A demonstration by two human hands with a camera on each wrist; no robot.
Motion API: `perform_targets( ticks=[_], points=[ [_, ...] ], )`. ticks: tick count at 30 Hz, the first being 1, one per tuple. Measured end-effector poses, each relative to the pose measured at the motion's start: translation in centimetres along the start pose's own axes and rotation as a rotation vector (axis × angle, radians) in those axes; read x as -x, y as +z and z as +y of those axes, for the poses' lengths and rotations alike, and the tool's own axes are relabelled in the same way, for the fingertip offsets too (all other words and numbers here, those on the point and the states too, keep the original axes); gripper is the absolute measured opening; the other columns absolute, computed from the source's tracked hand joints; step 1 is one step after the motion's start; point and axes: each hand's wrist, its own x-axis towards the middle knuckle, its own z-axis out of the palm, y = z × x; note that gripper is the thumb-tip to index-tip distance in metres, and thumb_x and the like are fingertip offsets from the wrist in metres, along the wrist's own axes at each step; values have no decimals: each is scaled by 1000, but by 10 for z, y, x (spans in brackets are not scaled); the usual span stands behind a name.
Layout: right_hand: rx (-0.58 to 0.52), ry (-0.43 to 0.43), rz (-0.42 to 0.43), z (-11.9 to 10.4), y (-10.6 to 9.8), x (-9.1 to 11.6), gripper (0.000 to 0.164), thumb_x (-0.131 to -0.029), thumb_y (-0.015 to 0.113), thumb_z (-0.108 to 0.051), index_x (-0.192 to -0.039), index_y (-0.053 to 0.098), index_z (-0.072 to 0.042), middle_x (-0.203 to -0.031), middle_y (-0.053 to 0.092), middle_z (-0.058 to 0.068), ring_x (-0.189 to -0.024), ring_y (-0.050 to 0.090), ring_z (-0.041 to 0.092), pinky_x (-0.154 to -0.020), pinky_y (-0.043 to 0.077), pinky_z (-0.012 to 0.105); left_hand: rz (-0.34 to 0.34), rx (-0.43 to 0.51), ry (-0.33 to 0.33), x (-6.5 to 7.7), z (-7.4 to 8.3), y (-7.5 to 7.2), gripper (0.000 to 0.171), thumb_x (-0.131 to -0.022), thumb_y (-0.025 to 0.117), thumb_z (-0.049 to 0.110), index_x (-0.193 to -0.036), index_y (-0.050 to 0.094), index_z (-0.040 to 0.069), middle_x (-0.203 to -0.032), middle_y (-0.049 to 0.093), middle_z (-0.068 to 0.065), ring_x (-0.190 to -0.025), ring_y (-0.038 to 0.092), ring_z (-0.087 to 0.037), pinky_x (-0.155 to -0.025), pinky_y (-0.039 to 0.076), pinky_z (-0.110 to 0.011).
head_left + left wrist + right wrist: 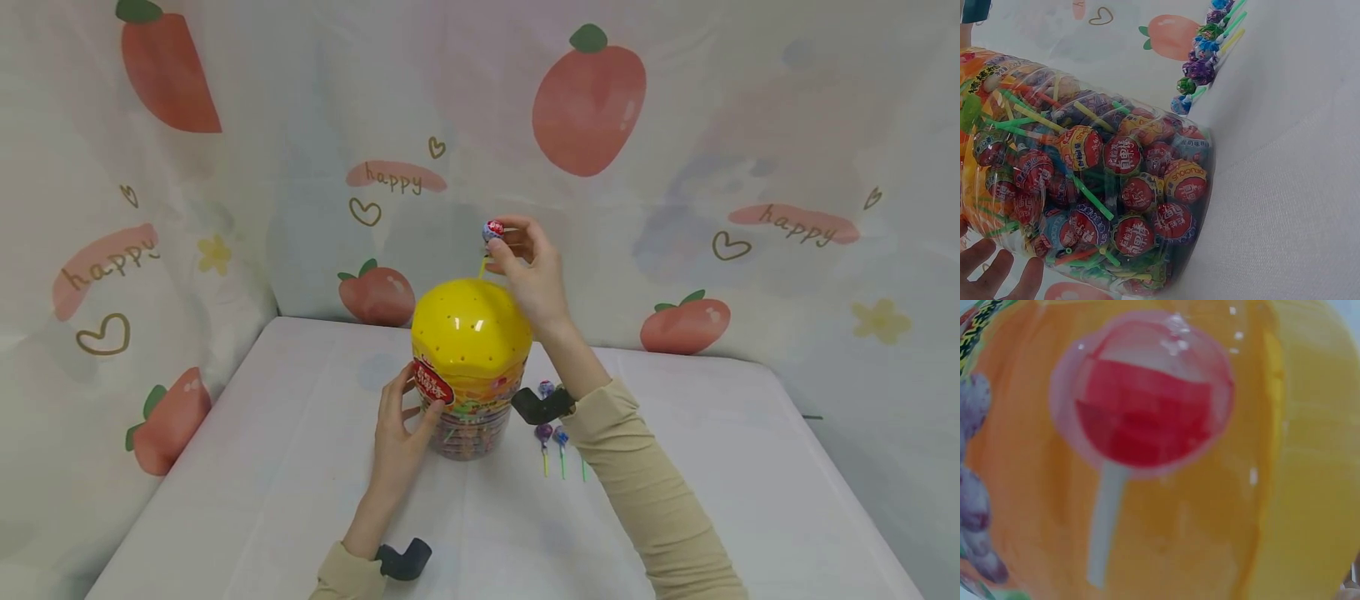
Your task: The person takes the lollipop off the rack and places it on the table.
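Note:
A clear plastic jar [468, 437] of wrapped lollipops, with a domed yellow lid [468, 321], stands upright on the table. My left hand [401, 429] holds the jar's left side, thumb near the red label [433, 382]. In the left wrist view, some fingertips [999, 269] show beside the jar wall. Between thumb and fingers, my right hand [536, 271] pinches a lollipop [492, 231] by its wrapped head. Its yellow stick points down to the lid's far edge; whether it touches is unclear. The right wrist view is filled by the jar's printed lollipop picture [1154, 406].
Several loose lollipops [561, 437] lie on the white table [300, 500] right of the jar, partly hidden by the right forearm. Black wrist mounts [405, 560] stick out from both sleeves. A printed cloth backdrop [480, 100] rises behind the table.

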Motion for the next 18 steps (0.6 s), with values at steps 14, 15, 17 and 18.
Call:
perform_targets(
  ticks=[14, 15, 17, 18],
  points=[
    [-54, 42, 69, -10, -24, 12, 29, -97, 55, -10, -125, 53, -4, -100, 58, -3, -89, 59, 18, -77, 58, 21, -1, -2, -5, 0, -1, 0, 69, -90, 67, 30, -149, 31, 25, -145, 41, -3, -131, 42, -23, -95, 50, -46],
    [-59, 45, 73, -10, -26, 14, 29, -97, 55, -11, -125, 53, -5, -101, 58, -2, -90, 60, 19, -77, 58, 21, -1, -3, -8, 0, -1, 0, 69, -90, 67, 30, -149, 31, 25, -145, 41, -3, -131, 42, -23, -95, 50, -46],
    [-68, 52, 79, -10, -30, 18, 28, -96, 56, -11, -123, 53, -6, -101, 59, -1, -91, 60, 19, -78, 58, 21, 1, -3, -8, 0, -1, 0, 69, -90, 67, 30, -149, 32, 24, -145, 41, -3, -131, 43, -24, -95, 50, -46],
    [-73, 54, 80, -10, -31, 20, 27, -96, 56, -11, -123, 54, -7, -102, 59, -1, -91, 61, 20, -78, 58, 21, 2, -4, -8, 0, -1, 0, 69, -90, 67, 30, -149, 32, 24, -145, 41, -3, -131, 43, -25, -95, 50, -46]
  ],
)
